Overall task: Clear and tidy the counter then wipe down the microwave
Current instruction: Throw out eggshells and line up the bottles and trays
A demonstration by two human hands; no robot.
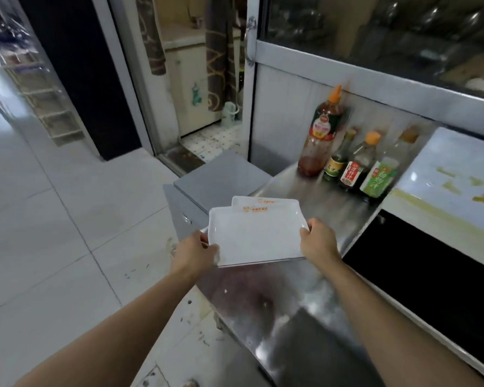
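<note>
Glossy white plastic trays – brushed, shiny steel counter – smooth, stained white microwave top

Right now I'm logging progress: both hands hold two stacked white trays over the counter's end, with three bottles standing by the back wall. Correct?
Not quite: the head view shows four bottles, not three. The left hand and right hand do hold the two stacked white trays over the counter.

— How are the arms set?
— Both bare forearms reach forward, the left hand and right hand level with each other.
— And the fingers?
— Curled, each hand gripping an edge.
</note>
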